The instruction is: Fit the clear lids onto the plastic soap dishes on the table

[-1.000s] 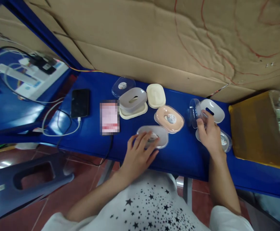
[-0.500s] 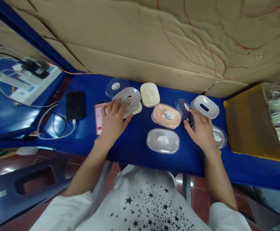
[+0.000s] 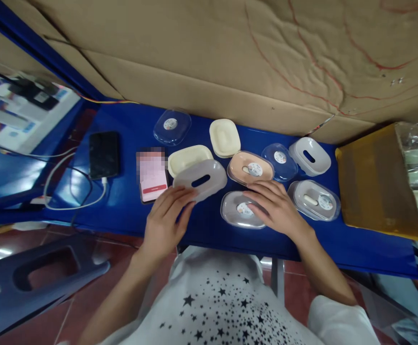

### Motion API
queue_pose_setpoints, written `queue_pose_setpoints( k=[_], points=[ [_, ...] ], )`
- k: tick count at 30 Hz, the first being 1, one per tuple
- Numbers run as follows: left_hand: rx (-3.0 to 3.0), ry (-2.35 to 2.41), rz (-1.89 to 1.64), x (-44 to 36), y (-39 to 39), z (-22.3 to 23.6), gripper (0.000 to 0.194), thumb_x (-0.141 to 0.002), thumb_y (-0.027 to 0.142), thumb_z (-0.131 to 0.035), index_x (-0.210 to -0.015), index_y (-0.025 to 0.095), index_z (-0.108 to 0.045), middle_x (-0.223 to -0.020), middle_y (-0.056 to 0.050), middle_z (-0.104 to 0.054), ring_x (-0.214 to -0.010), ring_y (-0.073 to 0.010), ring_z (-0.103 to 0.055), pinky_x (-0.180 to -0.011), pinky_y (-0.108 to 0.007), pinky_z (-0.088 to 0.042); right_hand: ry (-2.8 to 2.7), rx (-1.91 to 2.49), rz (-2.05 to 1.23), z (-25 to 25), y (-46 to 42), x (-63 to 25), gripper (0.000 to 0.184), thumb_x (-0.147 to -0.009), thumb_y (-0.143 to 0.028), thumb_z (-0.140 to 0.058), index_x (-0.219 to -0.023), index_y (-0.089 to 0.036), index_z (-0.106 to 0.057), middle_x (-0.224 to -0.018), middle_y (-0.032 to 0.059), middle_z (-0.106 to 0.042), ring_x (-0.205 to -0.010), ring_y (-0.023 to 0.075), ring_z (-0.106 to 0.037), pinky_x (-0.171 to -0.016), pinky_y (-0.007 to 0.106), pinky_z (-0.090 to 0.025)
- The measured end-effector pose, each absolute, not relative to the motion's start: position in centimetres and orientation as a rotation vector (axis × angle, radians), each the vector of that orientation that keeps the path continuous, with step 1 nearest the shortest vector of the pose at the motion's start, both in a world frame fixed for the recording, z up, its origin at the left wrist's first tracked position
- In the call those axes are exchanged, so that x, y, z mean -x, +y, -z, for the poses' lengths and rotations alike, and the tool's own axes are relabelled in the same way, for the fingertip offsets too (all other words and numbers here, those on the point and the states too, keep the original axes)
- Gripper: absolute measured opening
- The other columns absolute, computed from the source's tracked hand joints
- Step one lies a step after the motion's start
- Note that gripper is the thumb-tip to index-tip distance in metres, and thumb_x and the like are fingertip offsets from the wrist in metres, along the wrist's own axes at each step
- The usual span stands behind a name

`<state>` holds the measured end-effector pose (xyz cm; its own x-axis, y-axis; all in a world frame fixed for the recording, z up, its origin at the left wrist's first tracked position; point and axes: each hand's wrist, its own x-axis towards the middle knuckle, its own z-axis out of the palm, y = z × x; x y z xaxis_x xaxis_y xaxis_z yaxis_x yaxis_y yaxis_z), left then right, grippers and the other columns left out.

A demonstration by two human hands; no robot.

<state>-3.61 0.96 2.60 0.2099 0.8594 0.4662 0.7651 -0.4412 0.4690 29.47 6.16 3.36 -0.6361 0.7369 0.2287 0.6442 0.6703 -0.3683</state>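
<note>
My left hand [image 3: 166, 218] grips the near edge of a grey soap-dish tray with a slot [image 3: 200, 179], lifted off the cream base [image 3: 188, 157] behind it. My right hand [image 3: 275, 207] lies flat with its fingers spread on a grey soap box with a clear lid [image 3: 238, 210]. Beyond that box sit a pink lidded box [image 3: 250, 167] and a cream base [image 3: 224, 137]. A clear lid [image 3: 279, 160], a white slotted tray [image 3: 309, 155] and another lidded grey box [image 3: 314, 200] lie to the right.
A phone with a lit screen [image 3: 152, 174] lies left of my left hand, next to a black phone [image 3: 103, 154] on a white cable. Another clear lid [image 3: 172, 126] sits at the back. A yellow-brown box [image 3: 370, 187] stands at the right. Cardboard [image 3: 230, 57] lines the wall behind the blue table [image 3: 130, 129].
My left hand has lifted the grey slotted tray off the cream base and brought it nearer. My right hand has left the clear lid on the table and moved left onto the grey box.
</note>
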Motion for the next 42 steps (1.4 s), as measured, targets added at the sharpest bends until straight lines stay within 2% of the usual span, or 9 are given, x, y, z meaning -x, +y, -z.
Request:
queue_pose_setpoints(
  k=[10, 17, 19, 22, 26, 29, 33, 38, 42],
  points=[
    [-2.292, 1.579, -1.003, 5.2, -4.5, -0.2, 0.033, -0.104, 0.006, -0.066, -0.129, 0.027, -0.069, -0.122, -0.006, -0.078, -0.120, -0.0254, -0.075, -0.118, -0.056, -0.060, -2.587, 1.092, -0.256, -5.8, 9.9, -29.0, 0.033, -0.111, -0.021, -0.052, -0.131, -0.026, -0.078, -0.144, 0.0073, -0.078, -0.137, 0.0305, -0.070, -0.119, 0.055, -0.050],
    [-2.311, 1.515, -0.982, 5.0, -5.7, 1.1, 0.027, -0.103, 0.007, -0.068, -0.124, 0.023, -0.068, -0.121, -0.008, -0.073, -0.122, -0.0259, -0.072, -0.118, -0.056, -0.059, -2.915, 0.742, -0.100, -4.7, 15.9, -19.3, 0.039, -0.112, -0.021, -0.055, -0.149, -0.012, -0.065, -0.156, 0.0177, -0.068, -0.145, 0.0322, -0.062, -0.120, 0.049, -0.045],
    [-2.307, 1.562, -0.998, 5.1, -5.9, 1.3, 0.022, -0.104, 0.012, -0.072, -0.123, 0.022, -0.069, -0.130, -0.012, -0.069, -0.129, -0.0297, -0.069, -0.114, -0.056, -0.062, -3.017, 0.697, -0.049, -4.0, 17.1, -17.2, 0.037, -0.110, -0.018, -0.059, -0.145, -0.010, -0.067, -0.147, 0.0190, -0.073, -0.137, 0.0338, -0.064, -0.115, 0.049, -0.045],
    [-2.292, 1.598, -1.022, 5.2, -5.9, 1.5, 0.020, -0.102, 0.013, -0.075, -0.120, 0.020, -0.070, -0.138, -0.016, -0.066, -0.135, -0.0334, -0.066, -0.108, -0.052, -0.065, -3.133, 0.672, 0.031, -3.5, 17.5, -16.0, 0.025, -0.108, -0.009, -0.054, -0.122, -0.012, -0.075, -0.119, 0.0151, -0.081, -0.114, 0.0315, -0.070, -0.102, 0.046, -0.043],
    [-2.289, 1.518, -1.152, 5.6, -6.0, 0.8, 0.023, -0.101, 0.005, -0.074, -0.119, 0.019, -0.068, -0.120, -0.010, -0.074, -0.125, -0.0280, -0.073, -0.109, -0.047, -0.065, -3.169, 0.703, -0.007, -4.1, 15.8, -17.5, 0.026, -0.108, -0.006, -0.051, -0.112, -0.014, -0.076, -0.107, 0.0127, -0.080, -0.103, 0.0281, -0.069, -0.097, 0.043, -0.040],
    [-2.262, 1.519, -1.302, 5.9, -5.7, -0.3, 0.028, -0.098, 0.003, -0.077, -0.119, 0.019, -0.068, -0.114, -0.007, -0.076, -0.121, -0.0253, -0.074, -0.111, -0.045, -0.065, -3.160, 0.747, -0.283, -5.3, 14.5, -19.5, 0.025, -0.109, -0.009, -0.054, -0.109, -0.017, -0.078, -0.105, 0.0101, -0.081, -0.102, 0.0258, -0.070, -0.096, 0.041, -0.042],
    [-2.253, 1.592, -1.329, 5.6, -3.9, -1.0, 0.030, -0.098, 0.004, -0.078, -0.120, 0.021, -0.068, -0.118, -0.008, -0.076, -0.124, -0.0258, -0.074, -0.109, -0.044, -0.065, -3.022, 0.693, -0.579, -7.5, 13.3, -21.9, 0.031, -0.111, -0.012, -0.052, -0.110, -0.023, -0.081, -0.117, 0.0058, -0.083, -0.113, 0.0243, -0.074, -0.105, 0.043, -0.049],
    [-2.359, 1.535, -1.041, 4.2, -1.2, -0.4, 0.020, -0.107, 0.011, -0.068, -0.124, 0.021, -0.066, -0.122, -0.010, -0.075, -0.125, -0.0280, -0.072, -0.108, -0.048, -0.063, -2.778, 1.001, -0.286, -8.5, 9.1, -25.0, 0.034, -0.115, -0.032, -0.057, -0.144, -0.022, -0.072, -0.151, 0.0127, -0.073, -0.144, 0.0316, -0.065, -0.126, 0.058, -0.046],
    [-2.451, 1.540, -0.943, 3.3, -0.8, -0.3, 0.017, -0.106, 0.018, -0.072, -0.122, 0.021, -0.066, -0.118, -0.010, -0.077, -0.116, -0.0287, -0.073, -0.103, -0.048, -0.059, -2.795, 1.055, -0.273, -6.3, 5.0, -26.8, 0.046, -0.112, -0.037, -0.065, -0.157, -0.029, -0.060, -0.168, 0.0090, -0.060, -0.158, 0.0311, -0.053, -0.133, 0.061, -0.039]
  ],
)
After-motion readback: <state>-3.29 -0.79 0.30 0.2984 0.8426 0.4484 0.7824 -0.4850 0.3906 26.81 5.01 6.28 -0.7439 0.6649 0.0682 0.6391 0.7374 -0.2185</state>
